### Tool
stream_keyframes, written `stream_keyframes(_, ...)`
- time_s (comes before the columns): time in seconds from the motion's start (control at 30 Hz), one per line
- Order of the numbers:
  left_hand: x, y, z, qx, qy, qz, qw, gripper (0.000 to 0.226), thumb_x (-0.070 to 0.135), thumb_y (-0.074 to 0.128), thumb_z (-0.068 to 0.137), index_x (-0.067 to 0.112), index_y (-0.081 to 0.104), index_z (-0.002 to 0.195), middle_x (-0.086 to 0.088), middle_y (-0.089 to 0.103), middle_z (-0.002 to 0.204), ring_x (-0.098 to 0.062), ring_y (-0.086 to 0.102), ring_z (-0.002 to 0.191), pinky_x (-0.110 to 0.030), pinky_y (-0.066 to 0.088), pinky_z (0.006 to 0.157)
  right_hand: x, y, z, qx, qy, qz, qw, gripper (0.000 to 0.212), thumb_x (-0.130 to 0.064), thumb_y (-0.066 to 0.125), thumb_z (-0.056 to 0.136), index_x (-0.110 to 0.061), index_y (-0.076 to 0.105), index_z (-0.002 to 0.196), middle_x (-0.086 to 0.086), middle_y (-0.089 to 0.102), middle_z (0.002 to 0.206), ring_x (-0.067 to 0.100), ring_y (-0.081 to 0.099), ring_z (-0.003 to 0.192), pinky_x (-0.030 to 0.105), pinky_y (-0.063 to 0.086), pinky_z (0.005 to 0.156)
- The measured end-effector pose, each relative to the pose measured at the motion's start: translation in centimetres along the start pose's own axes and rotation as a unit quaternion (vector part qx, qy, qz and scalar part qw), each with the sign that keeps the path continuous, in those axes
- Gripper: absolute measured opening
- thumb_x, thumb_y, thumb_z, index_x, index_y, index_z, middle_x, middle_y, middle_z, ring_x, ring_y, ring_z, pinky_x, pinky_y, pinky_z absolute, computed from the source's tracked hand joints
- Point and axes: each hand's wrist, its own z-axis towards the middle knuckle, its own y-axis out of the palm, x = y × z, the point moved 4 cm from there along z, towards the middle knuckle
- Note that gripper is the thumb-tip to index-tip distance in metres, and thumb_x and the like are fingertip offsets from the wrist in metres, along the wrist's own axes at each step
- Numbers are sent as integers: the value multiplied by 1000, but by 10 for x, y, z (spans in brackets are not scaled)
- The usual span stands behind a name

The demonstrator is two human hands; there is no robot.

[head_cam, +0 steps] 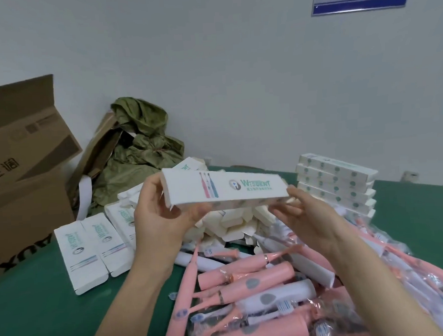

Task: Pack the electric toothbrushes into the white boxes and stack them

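Note:
I hold one white toothbrush box (224,187) level in the air above the table, its printed face towards me. My left hand (161,217) grips its left end, thumb on top and fingers underneath. My right hand (302,215) pinches its right end at the lower corner. Below lies a heap of pink and white electric toothbrushes (260,289), many in clear wrappers. A stack of several packed white boxes (336,185) stands at the back right. Flat unfolded boxes (91,249) lie at the left.
A pile of cream box inserts (231,224) sits behind the toothbrushes. A large brown carton (18,173) stands at the left edge, and a crumpled green bag (137,151) leans against the wall. The table has a green top (43,318).

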Motion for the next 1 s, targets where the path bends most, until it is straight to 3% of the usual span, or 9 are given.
stream_keyframes(0.07,6,5,5,15,-1,-64,998,53,42,89,51,33,63,96,10,69,95,-8,64,94,-24,54,76,-10,-2,-8,72,-61,-202,975,31,-31,59,91,-7,55,111,5,61,97,19,56,98,38,48,93)
stream_keyframes(0.13,13,15,9,18,26,-9,999,51,31,89,53,30,61,96,2,65,100,-11,63,94,-32,54,83,-26,6,-24,109,-173,-285,937,34,-30,59,90,-16,50,120,0,55,115,12,53,99,37,45,93)
stream_keyframes(0.23,32,41,6,-5,145,210,967,48,22,84,56,26,60,98,3,49,106,-7,52,99,-22,44,95,-36,30,-54,40,-304,-267,914,30,-29,48,96,-24,52,126,-13,55,121,0,53,108,22,42,92)
stream_keyframes(0.37,31,79,4,-67,232,332,912,47,6,86,56,8,67,98,4,44,101,4,41,85,-2,35,80,-36,54,-88,-87,-398,-224,885,30,-39,34,99,-38,54,121,-26,59,119,-12,51,114,10,41,95)
stream_keyframes(0.53,22,101,5,-79,205,286,933,40,19,80,63,9,65,99,5,46,97,18,45,85,1,33,76,-34,48,-84,-67,-412,-225,880,38,-30,39,100,-30,45,138,-18,54,133,-7,47,121,23,39,106)
stream_keyframes(0.7,4,105,9,-121,144,278,942,64,23,82,64,17,53,120,9,48,110,22,39,98,4,28,80,-29,37,-74,-1,-427,-269,864,38,-24,35,102,-30,46,138,-8,64,92,4,59,89,27,48,88)
stream_keyframes(0.77,-7,100,8,-148,107,276,944,73,24,85,61,24,48,124,16,47,113,20,38,102,3,28,82,-29,34,-72,8,-428,-251,868,37,-24,34,102,-30,49,136,-4,66,107,9,60,100,36,48,94)
stream_keyframes(0.9,-12,90,4,-116,103,262,952,55,20,84,64,33,55,110,15,57,101,7,50,94,-6,36,77,-25,38,-72,-7,-450,-274,850,36,-24,35,102,-29,49,135,-9,66,110,1,57,101,22,47,91)
stream_keyframes(1.0,-8,90,2,-100,120,256,954,54,26,79,66,34,56,114,15,58,102,13,49,93,-1,34,78,-22,42,-77,-21,-496,-334,802,40,-20,35,100,-23,41,139,-18,48,135,-10,43,122,10,34,101)
